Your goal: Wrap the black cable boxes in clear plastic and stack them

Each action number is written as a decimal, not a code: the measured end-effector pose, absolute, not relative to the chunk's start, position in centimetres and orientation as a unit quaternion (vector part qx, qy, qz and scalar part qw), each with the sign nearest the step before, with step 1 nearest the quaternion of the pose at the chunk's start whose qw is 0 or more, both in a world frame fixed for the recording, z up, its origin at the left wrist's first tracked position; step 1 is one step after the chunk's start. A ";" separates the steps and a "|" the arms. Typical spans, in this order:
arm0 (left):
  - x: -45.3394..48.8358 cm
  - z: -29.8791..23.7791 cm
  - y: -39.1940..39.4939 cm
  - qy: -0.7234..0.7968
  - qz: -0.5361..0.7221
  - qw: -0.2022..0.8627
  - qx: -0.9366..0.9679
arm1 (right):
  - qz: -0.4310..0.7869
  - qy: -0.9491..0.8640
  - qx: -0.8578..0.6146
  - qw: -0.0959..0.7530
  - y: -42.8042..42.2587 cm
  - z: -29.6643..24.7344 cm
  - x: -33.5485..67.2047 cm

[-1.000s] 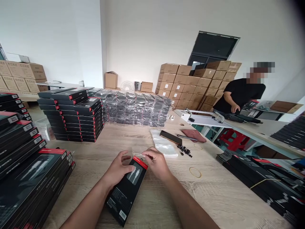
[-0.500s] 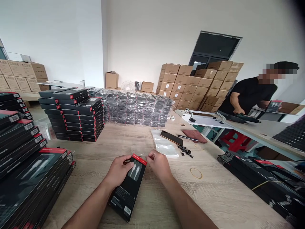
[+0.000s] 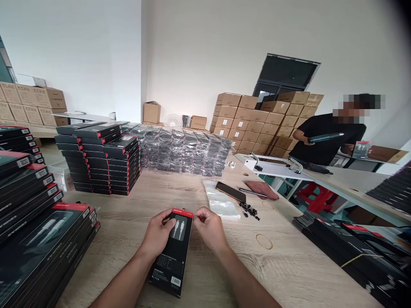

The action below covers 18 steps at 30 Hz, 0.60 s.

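Observation:
My left hand (image 3: 159, 234) grips the upper left side of a black cable box (image 3: 171, 261), its thumb lying on the front. The box has a red top edge and a picture of two white cable plugs; it slants, its lower end toward me. At its top right corner my right hand (image 3: 208, 226) is closed in a pinch, and whatever lies between the fingertips is too small to make out. A small dark piece shows at the top edge of the box. Beyond the right hand lie clear plastic bags (image 3: 220, 201) and several small black pieces (image 3: 250, 210).
Stacked black boxes stand at the left (image 3: 41, 248) and back left (image 3: 99, 158), with plastic-wrapped boxes (image 3: 186, 149) behind. A phone (image 3: 230, 191), a brown cloth (image 3: 261, 190) and a rubber band (image 3: 264, 241) lie rightward. Banded flat boxes (image 3: 353, 252) sit far right. A co-worker (image 3: 327, 132) holds a dark tool.
The cable box has turned slightly more upright, and both hands have shifted a little left and down with it. The co-worker has raised the dark tool off the far table.

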<state>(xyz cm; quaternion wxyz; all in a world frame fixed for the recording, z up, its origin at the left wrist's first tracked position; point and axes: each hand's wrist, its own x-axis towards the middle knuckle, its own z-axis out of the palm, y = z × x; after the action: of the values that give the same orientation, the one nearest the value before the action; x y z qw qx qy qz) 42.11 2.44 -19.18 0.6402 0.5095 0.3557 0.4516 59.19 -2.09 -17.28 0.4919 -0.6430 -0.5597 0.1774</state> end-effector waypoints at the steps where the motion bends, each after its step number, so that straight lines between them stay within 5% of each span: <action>1: 42.1 -19.2 2.4 0.357 0.456 0.635 0.511 | 0.168 -0.565 -0.635 0.499 -2.2 -17.1 59.0; 9: 41.9 -16.7 1.4 0.263 0.586 0.577 0.505 | 0.350 -0.480 -0.508 0.624 -3.1 -14.4 57.1; 13: 40.5 -14.3 1.0 0.238 0.602 0.560 0.517 | 0.323 -0.493 -0.455 0.667 -4.1 -12.3 57.1; 18: 39.3 -14.9 2.3 0.270 0.429 0.577 0.640 | 0.370 -0.607 -0.484 0.511 -4.3 -12.6 58.5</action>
<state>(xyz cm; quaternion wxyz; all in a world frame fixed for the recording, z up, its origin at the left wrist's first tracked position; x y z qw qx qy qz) 39.27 2.26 -14.91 0.5772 0.6400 0.2704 0.4291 58.51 -4.27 -12.60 0.5110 -0.4835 -0.6067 0.3702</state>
